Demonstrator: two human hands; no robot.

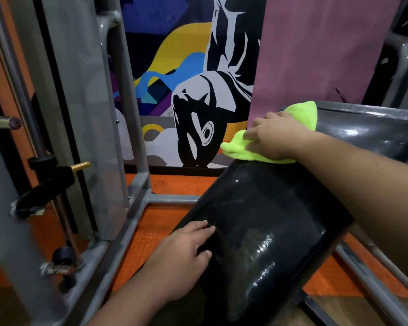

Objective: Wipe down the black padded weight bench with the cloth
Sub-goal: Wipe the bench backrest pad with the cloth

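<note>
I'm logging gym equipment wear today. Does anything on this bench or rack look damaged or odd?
The grey rack frame has ragged tape wrapped at its lower left joints, a makeshift look. The black bench pad shows streaks but no tears. The right hand presses the cloth on its far end.

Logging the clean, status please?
Right hand presses yellow-green cloth on far end of black bench pad. Left hand flat on pad's near edge, bracing. Nothing blocking the pad.

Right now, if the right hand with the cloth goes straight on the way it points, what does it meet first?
Probably nothing solid: the right hand presses the yellow cloth at the black pad's far end; beyond is a gap, then the mural wall. Depth is unclear.
</note>
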